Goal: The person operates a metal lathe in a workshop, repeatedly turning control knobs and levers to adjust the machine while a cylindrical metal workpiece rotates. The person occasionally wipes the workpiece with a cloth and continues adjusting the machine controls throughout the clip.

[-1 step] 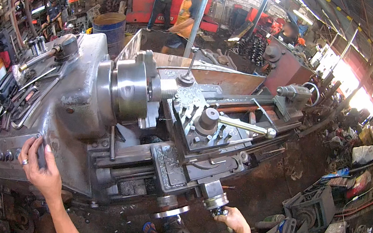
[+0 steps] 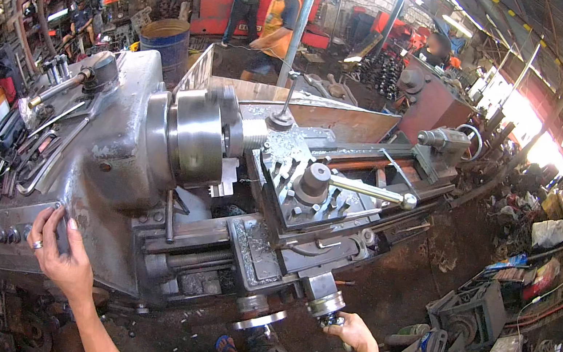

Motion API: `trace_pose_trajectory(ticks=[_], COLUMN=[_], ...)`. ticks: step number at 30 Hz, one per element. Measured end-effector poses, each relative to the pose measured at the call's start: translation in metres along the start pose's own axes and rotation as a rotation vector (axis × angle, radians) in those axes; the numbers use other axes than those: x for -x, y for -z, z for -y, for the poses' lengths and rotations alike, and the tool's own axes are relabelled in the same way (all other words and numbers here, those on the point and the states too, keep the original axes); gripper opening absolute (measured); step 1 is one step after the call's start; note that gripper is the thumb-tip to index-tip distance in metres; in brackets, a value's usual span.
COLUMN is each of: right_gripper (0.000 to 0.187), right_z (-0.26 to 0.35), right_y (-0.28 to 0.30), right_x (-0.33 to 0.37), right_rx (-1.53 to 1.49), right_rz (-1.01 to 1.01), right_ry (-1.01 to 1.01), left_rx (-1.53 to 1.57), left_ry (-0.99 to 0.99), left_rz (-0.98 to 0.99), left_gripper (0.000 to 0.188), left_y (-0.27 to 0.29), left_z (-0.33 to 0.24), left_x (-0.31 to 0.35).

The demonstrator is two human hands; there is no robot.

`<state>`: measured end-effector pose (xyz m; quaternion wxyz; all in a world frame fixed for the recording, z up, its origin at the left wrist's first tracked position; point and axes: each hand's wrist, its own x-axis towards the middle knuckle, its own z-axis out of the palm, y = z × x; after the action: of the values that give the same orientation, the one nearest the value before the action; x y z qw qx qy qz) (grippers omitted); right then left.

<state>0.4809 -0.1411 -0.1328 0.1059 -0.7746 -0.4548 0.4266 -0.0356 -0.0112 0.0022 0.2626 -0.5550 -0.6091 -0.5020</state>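
Inside closed right hand (image 2: 350, 330), dialled crank (image 2: 326, 308) is held, seemingly for control; beneath half-curled left hand (image 2: 68, 256), headstock (image 2: 106, 167) is touched, grip unclear.

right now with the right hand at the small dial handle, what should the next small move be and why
Probably a slight turn of the dial handle with the right hand, which grips it, while watching the chuck: that looks partly blurred, as if spinning, and the left hand is away at the headstock.
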Motion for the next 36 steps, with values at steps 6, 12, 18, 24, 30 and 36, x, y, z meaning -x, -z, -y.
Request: trace_pose_trajectory(ticks=[6,12,18,24,30,36], right_gripper=[0.047,0.047,0.045,0.045,0.051,0.05], right_z=[0.002,0.004,-0.002,0.0,0.005,-0.011], right_y=[0.001,0.006,0.005,0.007,0.003,-0.039], right_x=[0.001,-0.006,-0.009,-0.007,0.002,0.025], right_rx=[0.021,0.013,0.014,-0.014,-0.048,-0.04], right_rz=[-0.004,-0.003,-0.023,-0.042,-0.123,-0.12], right_ry=[0.013,0.004,0.06,0.023,-0.069,-0.257], left_rx=[-0.018,-0.01,-0.016,-0.013,-0.042,-0.044], left_ry=[-0.001,-0.014,-0.012,-0.003,-0.022,-0.01], left_rz=[0.009,-0.006,0.004,0.008,0.01,0.01], left_gripper=[0.022,0.022,0.021,0.021,0.022,0.022], left_y=[0.0,-0.005,-0.004,-0.005,-0.004,-0.005], left_z=[0.002,0.005,0.004,0.005,0.008,0.008], left_x=[0.0,-0.002,-0.002,-0.002,-0.002,-0.001])
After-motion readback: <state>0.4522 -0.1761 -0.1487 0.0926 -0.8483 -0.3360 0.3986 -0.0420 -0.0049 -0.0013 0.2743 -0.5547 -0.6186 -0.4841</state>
